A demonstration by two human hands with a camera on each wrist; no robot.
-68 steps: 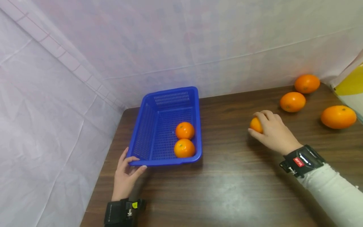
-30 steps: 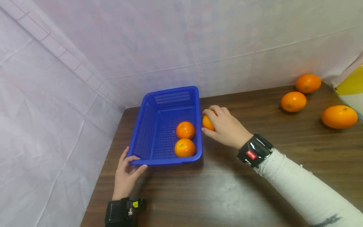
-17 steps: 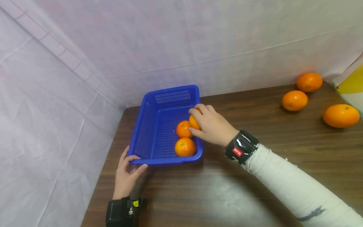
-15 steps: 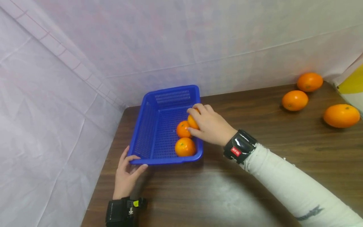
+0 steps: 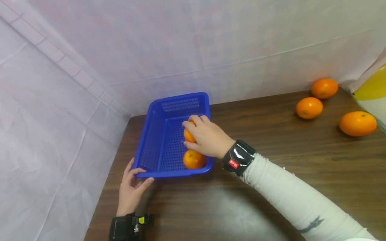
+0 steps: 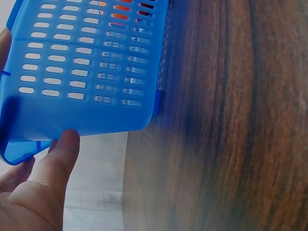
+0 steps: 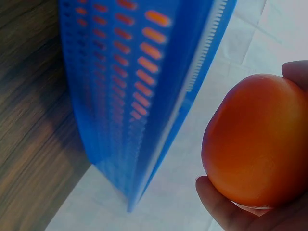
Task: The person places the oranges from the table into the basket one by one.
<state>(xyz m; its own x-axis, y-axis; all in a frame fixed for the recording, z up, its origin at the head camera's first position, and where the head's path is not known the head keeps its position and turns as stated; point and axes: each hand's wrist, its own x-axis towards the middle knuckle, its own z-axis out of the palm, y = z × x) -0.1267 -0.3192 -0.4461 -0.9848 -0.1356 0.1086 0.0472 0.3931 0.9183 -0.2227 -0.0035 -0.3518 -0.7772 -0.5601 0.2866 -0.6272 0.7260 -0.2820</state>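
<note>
My right hand point(image 5: 208, 139) holds an orange point(image 5: 189, 134) over the right part of the blue plastic basket point(image 5: 141, 144). In the right wrist view the held orange point(image 7: 255, 144) sits between thumb and fingers, beyond the basket's slotted wall point(image 7: 110, 72). Another orange point(image 5: 194, 159) lies in the basket's near right corner; a further one there is hidden behind my right hand. My left hand point(image 5: 130, 190) grips the near left corner of the basket by its rim, with the thumb point(image 6: 53, 168) against the outer wall in the left wrist view.
Three oranges lie on the brown wooden table point(image 5: 259, 201) at the right: one at the back point(image 5: 324, 88), one just before it point(image 5: 309, 108), and one nearer the right edge point(image 5: 358, 124). Pale cloth point(image 5: 241, 43) hangs behind and at the left.
My right hand has carried the orange from the table's right side leftward, across the basket's right rim, and now covers one orange inside. The left hand keeps its grip on the corner.
</note>
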